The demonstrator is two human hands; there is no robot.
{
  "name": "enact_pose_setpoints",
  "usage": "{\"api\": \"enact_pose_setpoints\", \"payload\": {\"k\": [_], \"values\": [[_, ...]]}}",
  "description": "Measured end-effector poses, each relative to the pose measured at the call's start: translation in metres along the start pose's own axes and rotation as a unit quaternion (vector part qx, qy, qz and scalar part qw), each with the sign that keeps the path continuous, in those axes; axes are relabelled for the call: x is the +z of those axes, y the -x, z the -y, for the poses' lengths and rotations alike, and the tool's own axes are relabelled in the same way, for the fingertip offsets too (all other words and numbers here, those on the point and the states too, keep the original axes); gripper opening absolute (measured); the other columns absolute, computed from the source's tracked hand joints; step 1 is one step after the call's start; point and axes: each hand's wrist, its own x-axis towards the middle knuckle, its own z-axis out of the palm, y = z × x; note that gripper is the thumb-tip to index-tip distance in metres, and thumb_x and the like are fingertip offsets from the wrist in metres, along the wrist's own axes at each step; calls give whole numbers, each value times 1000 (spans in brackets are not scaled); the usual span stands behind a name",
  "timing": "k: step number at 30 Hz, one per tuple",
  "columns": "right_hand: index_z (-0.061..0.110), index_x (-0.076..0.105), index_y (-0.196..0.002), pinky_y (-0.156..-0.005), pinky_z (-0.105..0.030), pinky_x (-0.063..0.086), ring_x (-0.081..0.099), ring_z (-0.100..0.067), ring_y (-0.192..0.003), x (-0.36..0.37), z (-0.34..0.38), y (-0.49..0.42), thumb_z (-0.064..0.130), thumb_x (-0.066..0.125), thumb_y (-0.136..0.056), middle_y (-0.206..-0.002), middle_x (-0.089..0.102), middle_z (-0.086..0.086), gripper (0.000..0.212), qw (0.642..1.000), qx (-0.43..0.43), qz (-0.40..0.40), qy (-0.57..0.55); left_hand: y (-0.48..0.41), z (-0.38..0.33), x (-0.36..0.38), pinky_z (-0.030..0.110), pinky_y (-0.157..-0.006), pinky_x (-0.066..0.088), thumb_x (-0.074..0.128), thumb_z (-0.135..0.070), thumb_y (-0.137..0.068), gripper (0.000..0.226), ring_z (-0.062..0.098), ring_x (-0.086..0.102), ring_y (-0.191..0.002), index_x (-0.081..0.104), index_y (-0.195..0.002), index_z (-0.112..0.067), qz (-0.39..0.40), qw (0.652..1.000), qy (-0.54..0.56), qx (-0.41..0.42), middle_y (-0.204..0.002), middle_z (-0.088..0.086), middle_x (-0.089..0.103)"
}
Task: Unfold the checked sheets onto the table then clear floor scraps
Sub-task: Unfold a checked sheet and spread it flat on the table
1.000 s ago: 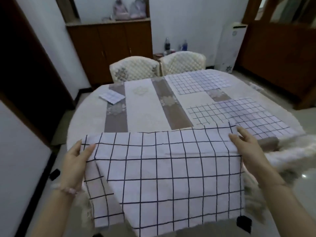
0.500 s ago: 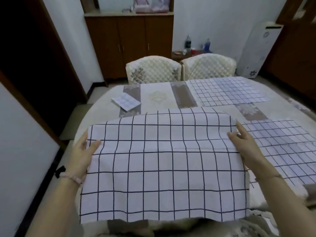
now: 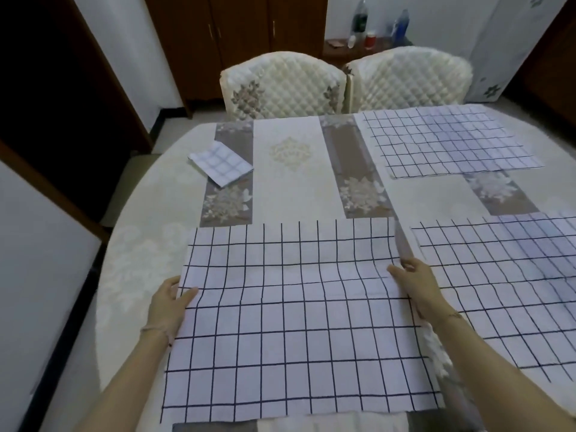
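Head view: one person stands at a round counter [image 3: 140,244] covered by a patterned cloth, with both hands on one sheet.
Near checked sheet [image 3: 296,322]: lies open and flat at the counter's near side. Its front hem is at or just over the rim, and slight ripples cross the middle.
Left hand [image 3: 170,304]: pinches the sheet's left edge, thumb on top, fingers apparently beneath.
Right hand [image 3: 416,282]: pinches the right edge in the same way, thumb on the cloth.
Reason for grip: opposed holds at mid-edge pull the cloth taut, so it settles square and apart from its neighbour.
Right sheet [image 3: 498,291]: spread flat just beside it, with a narrow strip of tablecloth between them.
Far sheet [image 3: 445,141]: spread flat in front of the quilted chair [image 3: 405,79].
Folded sheet [image 3: 221,163]: a small packet at the far left, not yet opened.
Stage: third sheet judged nearly laid. Likely next is to release and smooth it, then open the packet.
Floor [image 3: 173,124]: little of it shows, and no scraps are discernible.
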Motion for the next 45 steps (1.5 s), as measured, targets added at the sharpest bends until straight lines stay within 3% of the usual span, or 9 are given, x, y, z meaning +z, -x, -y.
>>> {"api": "enact_pose_setpoints", "payload": {"k": [8, 12, 16, 20, 27, 30, 35, 40, 45], "values": [[13, 45, -134, -75, -23, 41, 51, -15, -101, -8, -10, 19, 23, 58, -91, -115, 52, 2, 46, 1000, -26, -9, 12, -1, 17, -8, 44, -103, 39, 61, -25, -88, 52, 29, 47, -125, 40, -136, -19, -13, 999, -33, 6, -136, 10, 48], [17, 45, -135, -90, -30, 39, 52, -16, -105, -17, -29, 45, 22, 59, -90, -117, 53, 3, 48, 999, -15, 5, 31, 15, 32, -25, 37, -94, 40, 61, -22, -89, 52, 29, 53, -112, 40, -135, -16, 16, 999, -34, -11, -121, 15, 56], [22, 46, -133, -68, -28, 44, 54, -14, -76, -19, -49, 63, 20, 62, -85, -96, 56, 2, 50, 997, -1, 9, 73, 33, 48, -38, 45, -100, 40, 65, -13, -85, 53, 32, 54, -108, 43, -132, -15, 28, 997, -66, -27, -110, 15, 56], [21, 50, -129, -70, -30, 43, 55, -18, -79, -18, -55, 77, 15, 63, -85, -88, 57, 1, 46, 994, -25, -15, 101, 50, 55, -39, 39, -93, 40, 67, -7, -82, 52, 27, 54, -99, 46, -129, -14, -8, 997, -76, -21, -103, 10, 57], [16, 46, -127, -61, -29, 41, 55, -18, -72, -11, -55, 94, 17, 60, -88, -87, 58, -3, 42, 977, -61, -64, 194, 62, 55, -37, 38, -89, 42, 66, -6, -82, 58, 29, 53, -97, 42, -134, -10, -43, 972, -222, 61, -119, 16, 54], [7, 54, -118, -66, -35, 47, 56, -29, -86, -4, -63, 105, 13, 61, -86, -108, 59, -15, 33, 920, -185, -113, 325, 58, 57, -33, 44, -99, 40, 62, -12, -85, 52, 36, 46, -117, 46, -134, -9, -54, 926, -340, 154, -133, 18, 47], [9, 69, -106, -73, -34, 57, 69, -27, -97, 10, -80, 131, 5, 80, -68, -110, 69, -11, 40, 854, -331, -32, 400, 47, 48, -5, 32, -116, 17, 49, -34, -94, 56, 21, 25, -142, 34, -144, -14, 87, 859, -424, 275, -153, 4, 29], [19, 33, -145, -109, -32, 36, 28, -20, -144, 6, -87, 141, 29, 47, -96, -155, 27, 1, 52, 859, -253, 75, 438, 33, 53, -1, 37, -120, 7, 37, -60, -89, 76, 14, 3, -147, 7, -150, -25, 123, 809, -513, 260, -159, -7, 1], [24, 14, -151, -114, -30, 30, 10, -16, -148, 3, -85, 149, 36, 34, -99, -159, 5, 9, 57, 844, -220, 111, 477, 26, 53, -6, 39, -119, 2, 35, -66, -86, 83, 12, -3, -147, -1, -150, -28, 143, 795, -535, 248, -158, -11, -8]]}}
